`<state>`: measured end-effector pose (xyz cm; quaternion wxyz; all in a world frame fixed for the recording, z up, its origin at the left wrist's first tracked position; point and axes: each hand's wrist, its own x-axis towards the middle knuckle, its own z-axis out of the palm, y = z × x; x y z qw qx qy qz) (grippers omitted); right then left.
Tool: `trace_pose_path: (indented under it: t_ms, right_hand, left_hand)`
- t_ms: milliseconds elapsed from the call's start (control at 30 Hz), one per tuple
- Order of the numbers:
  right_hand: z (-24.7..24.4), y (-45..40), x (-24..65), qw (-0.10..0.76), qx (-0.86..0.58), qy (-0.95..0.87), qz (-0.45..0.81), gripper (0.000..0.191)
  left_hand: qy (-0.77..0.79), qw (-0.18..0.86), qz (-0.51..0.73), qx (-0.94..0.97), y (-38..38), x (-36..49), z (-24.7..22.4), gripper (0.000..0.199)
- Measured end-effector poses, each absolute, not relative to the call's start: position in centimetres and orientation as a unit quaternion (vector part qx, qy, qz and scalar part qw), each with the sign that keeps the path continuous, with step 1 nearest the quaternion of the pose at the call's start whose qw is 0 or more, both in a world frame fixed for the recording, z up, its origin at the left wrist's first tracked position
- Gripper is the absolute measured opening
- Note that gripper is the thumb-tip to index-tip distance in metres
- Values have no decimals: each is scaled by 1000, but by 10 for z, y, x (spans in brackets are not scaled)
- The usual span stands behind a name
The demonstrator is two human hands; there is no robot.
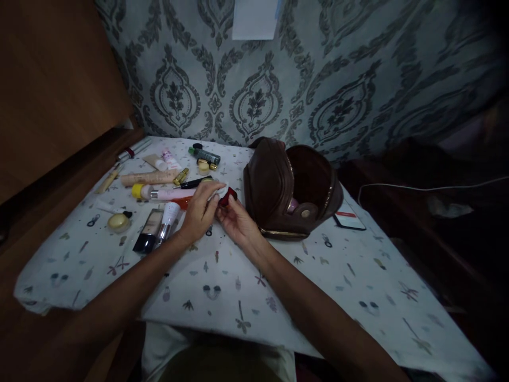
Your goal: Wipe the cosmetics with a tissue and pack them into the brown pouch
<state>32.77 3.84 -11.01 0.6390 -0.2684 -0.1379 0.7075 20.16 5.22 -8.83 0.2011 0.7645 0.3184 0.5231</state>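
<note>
Dark red item (228, 197), small, of unclear kind: held just above the table, near the middle of the view, left of the bag. Right hand (240, 227): fingers closed about the item, thumb along its near side. Left hand (200, 211): fingers bent together on a white wipe (221, 190), pressed up to the item; exact contact between wipe and item partly hidden by the fingers.

Just right of the hands: brown bag (265, 183), upright, mouth unzipped and gaping; a pinkish object (293, 205) shows low in the opening. Phone (350, 218) lies flat beside the bag's right side, screen lit.

Left of the hands: cosmetics lying in a loose group. Nearest are a pale pink tube (170, 194), an orange item (183, 202) partly under the left hand, and a slim black item (196, 183). Toward the person: a dark-capped bottle (149, 229) and, next to it, a white-and-silver container (168, 218). Farther left, a round yellowish pot (119, 223). Beyond the pink tube, a long beige tube (148, 178); toward the wall, a green-capped bottle (204, 155).

Support: table with a white printed cloth (238, 297). Behind: patterned wall (256, 101), white paper (254, 20) on it. Wooden cabinet (59, 79) at left.
</note>
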Motion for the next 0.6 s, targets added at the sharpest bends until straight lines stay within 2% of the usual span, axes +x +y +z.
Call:
trace_pose_path:
  t_ms: [133,333,433,600]
  right_hand:
    - [-106,38,328,628,-266,-120,722,29]
    - [-73,21,337,638,-254,-259,679,47]
    - [-36,6,362,649,-275,-368,606,50]
    - [22,2,444,639,-373,-530,414,52]
  left_hand:
    - [322,225,547,739,50,201,-87,22]
    - [427,267,576,644,48,202,-77,19]
    - [450,288,563,631,47,202,-75,20]
    - [477,340,510,630,44,205,-79,26]
